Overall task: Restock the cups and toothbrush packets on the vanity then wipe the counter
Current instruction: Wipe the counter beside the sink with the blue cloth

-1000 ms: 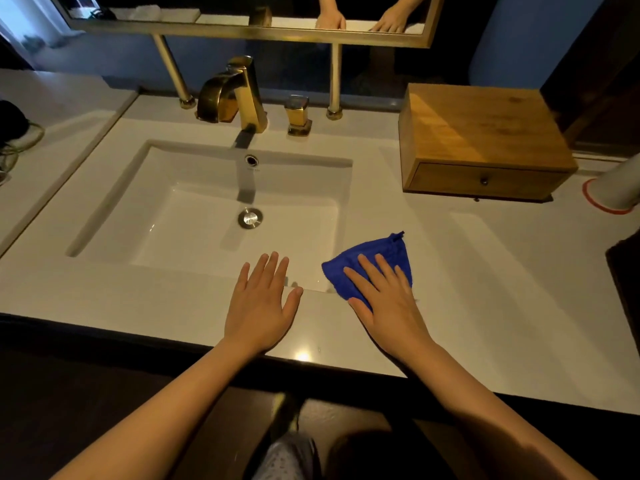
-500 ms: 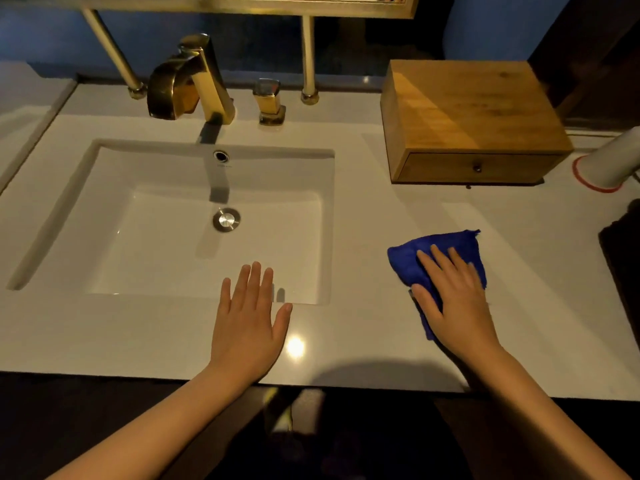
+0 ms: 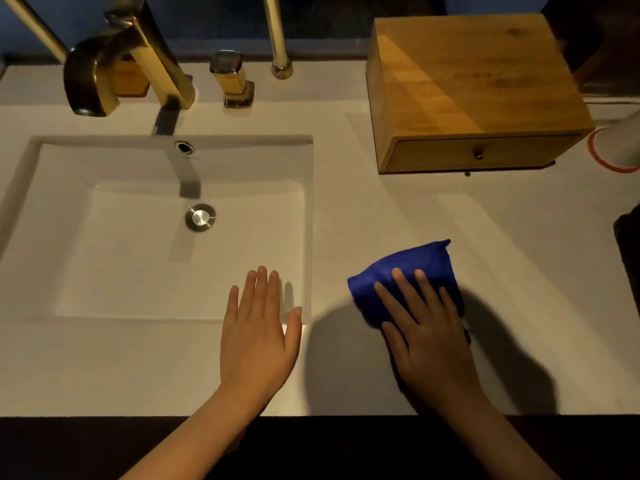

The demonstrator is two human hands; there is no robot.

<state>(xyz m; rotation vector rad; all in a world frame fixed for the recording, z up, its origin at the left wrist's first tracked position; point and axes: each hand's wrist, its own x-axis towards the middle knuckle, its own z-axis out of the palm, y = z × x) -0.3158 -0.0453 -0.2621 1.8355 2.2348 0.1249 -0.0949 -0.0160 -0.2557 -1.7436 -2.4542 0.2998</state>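
A blue cloth (image 3: 412, 271) lies bunched on the white counter (image 3: 398, 209), right of the sink. My right hand (image 3: 426, 334) presses flat on the cloth's near half, fingers spread over it. My left hand (image 3: 259, 334) rests palm down on the counter's front strip, fingers together and reaching over the sink's front right rim; it holds nothing. No toothbrush packets are visible. A white cup (image 3: 623, 143) with a red rim lies on its side at the right edge, partly cut off.
The rectangular sink (image 3: 104, 237) fills the left, with a brass faucet (image 3: 114, 64) and handle (image 3: 232, 77) behind it. A wooden drawer box (image 3: 467, 81) stands at the back right. A dark object (image 3: 628, 247) sits at the right edge. The dark counter front runs below.
My right hand slid the cloth right, away from the sink corner, then back a little toward the sink. My left hand stayed flat. The view moved closer to the counter.
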